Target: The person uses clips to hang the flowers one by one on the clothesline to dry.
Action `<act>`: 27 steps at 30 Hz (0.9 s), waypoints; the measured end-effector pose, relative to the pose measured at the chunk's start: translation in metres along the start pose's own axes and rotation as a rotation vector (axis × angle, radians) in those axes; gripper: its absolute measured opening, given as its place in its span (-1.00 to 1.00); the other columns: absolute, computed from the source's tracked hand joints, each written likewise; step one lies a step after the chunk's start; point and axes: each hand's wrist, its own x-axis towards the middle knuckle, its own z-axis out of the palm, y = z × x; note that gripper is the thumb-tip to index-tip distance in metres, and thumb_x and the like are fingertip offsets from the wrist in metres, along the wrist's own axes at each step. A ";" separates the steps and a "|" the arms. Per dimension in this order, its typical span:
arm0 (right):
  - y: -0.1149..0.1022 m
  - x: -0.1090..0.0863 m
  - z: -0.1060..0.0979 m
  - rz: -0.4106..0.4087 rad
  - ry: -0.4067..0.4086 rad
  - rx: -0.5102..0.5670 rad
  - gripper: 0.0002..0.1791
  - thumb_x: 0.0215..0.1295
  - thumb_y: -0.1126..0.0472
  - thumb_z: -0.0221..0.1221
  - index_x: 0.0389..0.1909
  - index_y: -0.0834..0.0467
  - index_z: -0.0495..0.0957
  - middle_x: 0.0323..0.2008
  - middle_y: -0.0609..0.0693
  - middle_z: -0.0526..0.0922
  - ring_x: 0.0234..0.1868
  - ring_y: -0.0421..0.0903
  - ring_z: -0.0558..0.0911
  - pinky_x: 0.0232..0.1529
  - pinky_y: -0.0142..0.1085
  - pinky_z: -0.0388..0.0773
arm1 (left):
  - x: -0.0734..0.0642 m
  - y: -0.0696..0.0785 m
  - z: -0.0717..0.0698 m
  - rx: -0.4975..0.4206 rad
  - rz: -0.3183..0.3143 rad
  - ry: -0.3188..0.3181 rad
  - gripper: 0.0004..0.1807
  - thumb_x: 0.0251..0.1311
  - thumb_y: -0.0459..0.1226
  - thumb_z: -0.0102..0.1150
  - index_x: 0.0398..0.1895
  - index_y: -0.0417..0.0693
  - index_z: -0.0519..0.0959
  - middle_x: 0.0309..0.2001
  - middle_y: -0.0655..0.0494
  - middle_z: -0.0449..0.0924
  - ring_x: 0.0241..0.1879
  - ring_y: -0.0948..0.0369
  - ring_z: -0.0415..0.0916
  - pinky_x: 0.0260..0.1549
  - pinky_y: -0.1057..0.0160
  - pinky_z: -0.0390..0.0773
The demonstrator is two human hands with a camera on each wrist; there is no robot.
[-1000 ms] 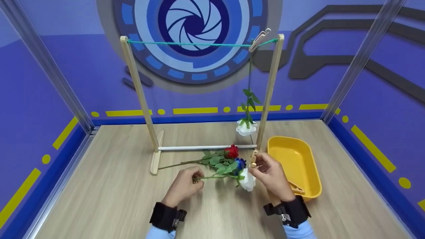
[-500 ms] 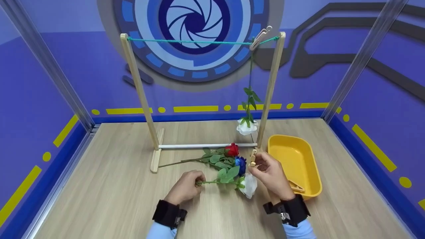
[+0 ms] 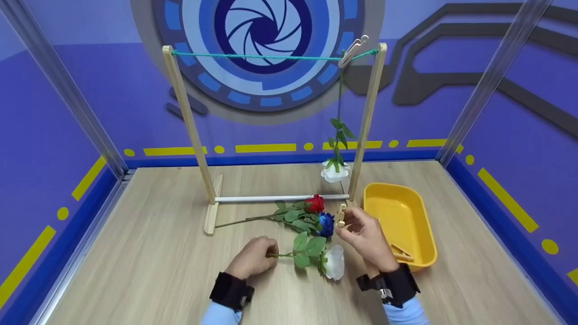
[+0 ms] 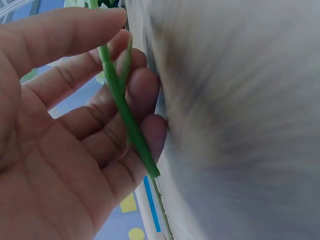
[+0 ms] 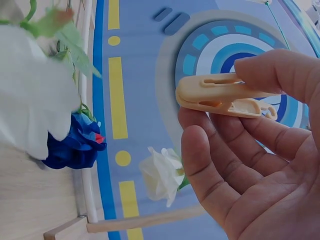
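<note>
My left hand (image 3: 254, 257) pinches the green stem (image 4: 122, 100) of a white rose (image 3: 334, 262) low over the table, its bloom pointing right. Between thumb and fingers of my right hand (image 3: 366, 237) is a beige plastic clothespin (image 5: 225, 95). Just left of that hand lie a blue rose (image 3: 326, 225) and a red rose (image 3: 315, 204), their stems running left. Another white rose (image 3: 335, 171) hangs bloom down from a green string (image 3: 271, 57), its stem end caught in a second clothespin (image 3: 352, 53) near the right post.
The string spans a wooden frame whose left post (image 3: 189, 126) and right post (image 3: 368, 122) rise from the table; a white rod (image 3: 280, 198) joins them low down. Beside my right hand stands a yellow tray (image 3: 424, 225) with a clothespin (image 3: 401, 253) in it.
My left hand has drawn the white rose toward me, apart from the blue and red roses, and its bloom has turned. The right hand, still holding the clothespin, has shifted slightly left.
</note>
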 end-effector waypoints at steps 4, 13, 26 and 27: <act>0.000 0.000 0.001 0.007 -0.008 0.011 -0.71 0.15 0.52 0.38 -0.12 0.24 0.62 -0.31 0.00 0.69 -0.30 -0.13 0.64 -0.26 -0.34 0.62 | 0.000 0.002 0.001 0.040 0.013 0.038 -0.93 0.09 -0.42 0.39 -0.41 -0.09 0.68 -0.41 0.14 0.48 -0.40 0.26 0.36 -0.35 0.26 0.43; -0.001 -0.001 0.005 -0.004 -0.021 0.037 -0.68 0.15 0.51 0.39 -0.07 0.31 0.62 -0.27 0.07 0.71 -0.29 -0.15 0.64 -0.25 -0.37 0.59 | 0.005 0.003 0.008 0.105 0.097 0.105 -0.96 0.13 -0.39 0.42 -0.38 -0.08 0.76 -0.41 0.11 0.56 -0.39 0.26 0.45 -0.31 0.27 0.49; -0.001 0.000 0.006 0.023 -0.025 0.020 -0.69 0.15 0.51 0.37 -0.08 0.29 0.63 -0.28 0.03 0.70 -0.27 -0.15 0.64 -0.23 -0.35 0.59 | -0.002 0.005 0.000 0.229 0.064 0.156 -0.85 -0.02 -0.51 0.40 -0.52 -0.08 0.74 -0.48 0.17 0.44 -0.40 0.18 0.40 -0.34 0.22 0.42; -0.001 0.000 0.006 0.026 -0.026 0.022 -0.70 0.15 0.51 0.37 -0.08 0.29 0.63 -0.27 0.04 0.70 -0.27 -0.15 0.65 -0.23 -0.34 0.59 | -0.002 0.005 0.000 0.235 0.059 0.162 -0.85 -0.04 -0.51 0.40 -0.53 -0.08 0.74 -0.48 0.17 0.43 -0.40 0.17 0.39 -0.33 0.21 0.42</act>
